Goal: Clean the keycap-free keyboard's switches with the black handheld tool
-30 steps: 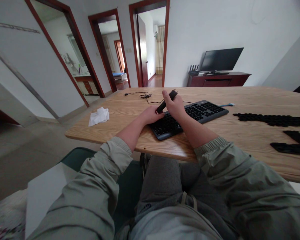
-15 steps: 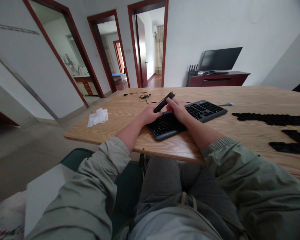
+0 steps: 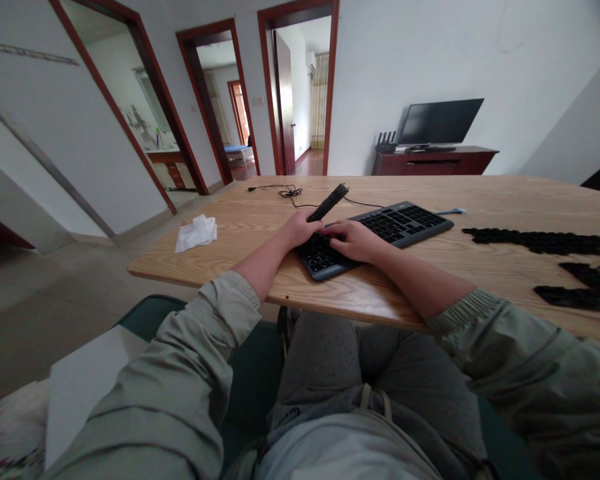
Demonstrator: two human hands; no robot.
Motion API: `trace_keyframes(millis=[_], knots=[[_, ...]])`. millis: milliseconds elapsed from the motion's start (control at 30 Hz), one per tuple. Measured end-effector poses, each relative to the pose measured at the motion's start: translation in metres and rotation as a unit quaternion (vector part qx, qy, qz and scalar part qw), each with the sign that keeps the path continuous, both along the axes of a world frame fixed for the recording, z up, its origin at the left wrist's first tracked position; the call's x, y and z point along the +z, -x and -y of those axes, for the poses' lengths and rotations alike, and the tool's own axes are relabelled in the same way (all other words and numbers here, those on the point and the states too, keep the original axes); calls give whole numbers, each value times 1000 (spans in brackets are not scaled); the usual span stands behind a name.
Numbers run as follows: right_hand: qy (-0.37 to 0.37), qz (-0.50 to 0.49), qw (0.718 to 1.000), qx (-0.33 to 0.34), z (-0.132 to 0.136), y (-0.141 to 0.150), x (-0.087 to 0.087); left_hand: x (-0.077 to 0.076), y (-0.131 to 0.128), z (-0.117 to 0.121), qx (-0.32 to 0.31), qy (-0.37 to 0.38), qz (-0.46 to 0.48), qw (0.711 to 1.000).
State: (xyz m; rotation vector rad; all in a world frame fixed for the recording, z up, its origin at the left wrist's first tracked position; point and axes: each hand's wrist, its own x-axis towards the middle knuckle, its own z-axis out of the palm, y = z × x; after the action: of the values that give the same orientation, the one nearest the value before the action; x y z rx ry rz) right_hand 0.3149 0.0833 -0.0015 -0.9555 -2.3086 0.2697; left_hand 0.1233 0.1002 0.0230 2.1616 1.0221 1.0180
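A dark keyboard (image 3: 403, 225) lies at an angle on the wooden table, close to its front edge. My left hand (image 3: 300, 229) is at the keyboard's left end, closed around a long black bar-shaped piece (image 3: 330, 201). This piece slants up and away, with small prongs showing at its far end. My right hand (image 3: 353, 241) lies low over the left part of the keyboard, fingers bent down and drawn together at the keys. What its fingertips pinch, if anything, is hidden.
Rows of small black pieces (image 3: 540, 240) and another group (image 3: 580, 293) lie to the right. A blue thin tool (image 3: 453, 211) sits beyond the keyboard. White tissue (image 3: 196, 233) lies at the left, and a coiled black cable (image 3: 291, 193) at the back of the table (image 3: 250, 267).
My right hand has let go of the black bar-shaped piece and come down onto the keyboard. The left hand keeps the piece, staying nearly in place.
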Motion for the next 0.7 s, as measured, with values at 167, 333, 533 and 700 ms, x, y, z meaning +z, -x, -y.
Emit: trace_keyframes(millis=[167, 333, 533, 700], knots=[[-9, 12, 1000, 1, -3, 3, -2, -7, 3, -8, 19, 40, 32, 999], [-7, 25, 1000, 5, -8, 3, -4, -10, 3, -10, -3, 74, 82, 994], [-8, 38, 999, 17, -7, 6, -3, -7, 1, -5, -1, 100, 115, 988], [-2, 34, 999, 5, -5, 7, 0, -7, 2, -5, 9, 109, 145, 983]])
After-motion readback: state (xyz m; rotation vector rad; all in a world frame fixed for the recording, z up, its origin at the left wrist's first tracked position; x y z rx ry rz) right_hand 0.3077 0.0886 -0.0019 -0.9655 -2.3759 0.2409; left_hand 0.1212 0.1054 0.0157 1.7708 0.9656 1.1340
